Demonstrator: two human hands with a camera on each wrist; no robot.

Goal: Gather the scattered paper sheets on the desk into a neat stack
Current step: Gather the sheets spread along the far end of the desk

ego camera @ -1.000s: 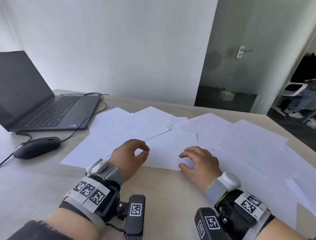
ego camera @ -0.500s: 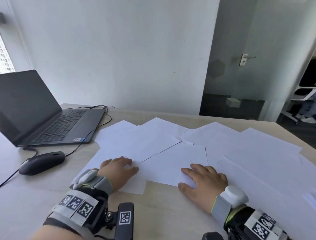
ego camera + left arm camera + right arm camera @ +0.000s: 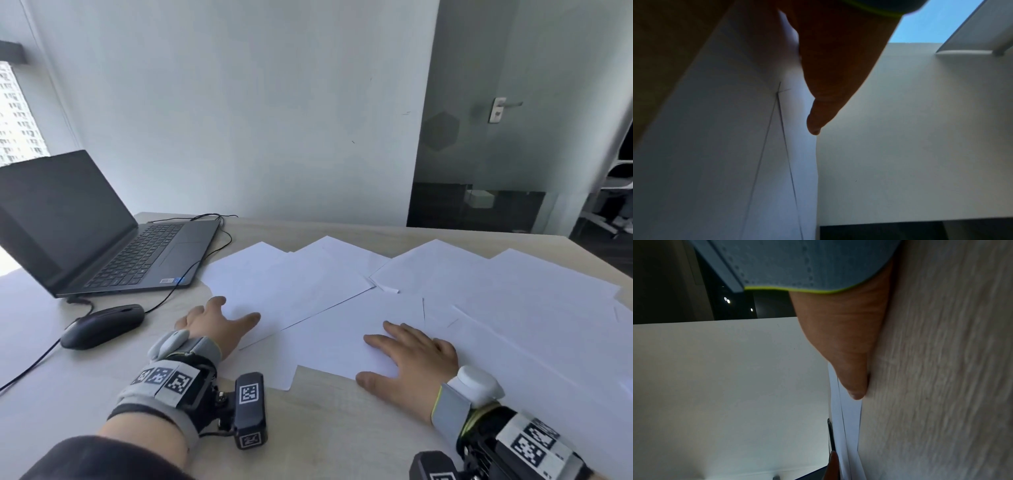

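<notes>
Several white paper sheets (image 3: 342, 301) lie fanned and overlapping across the light wooden desk (image 3: 329, 431). My left hand (image 3: 226, 317) rests flat, fingers spread, on the left edge of the leftmost sheets. My right hand (image 3: 407, 353) lies flat on the near middle sheet (image 3: 335, 339), with its thumb at that sheet's front edge. In the left wrist view the thumb (image 3: 824, 97) hovers over overlapping sheets (image 3: 725, 154). The right wrist view has the thumb (image 3: 853, 369) lying on bare desk (image 3: 941, 369) beside the sheet edges (image 3: 849, 426). Neither hand grips anything.
An open dark laptop (image 3: 113, 246) stands at the left rear, a black mouse (image 3: 102, 325) in front of it, and cables (image 3: 205, 253) run between them near the leftmost sheets. Sheets reach toward the desk's right edge. A wall and glass door stand behind.
My left hand opened from a curled pose and slid left, flat onto the left sheets. The right hand flattened on the middle sheet. The head view tilted upward.
</notes>
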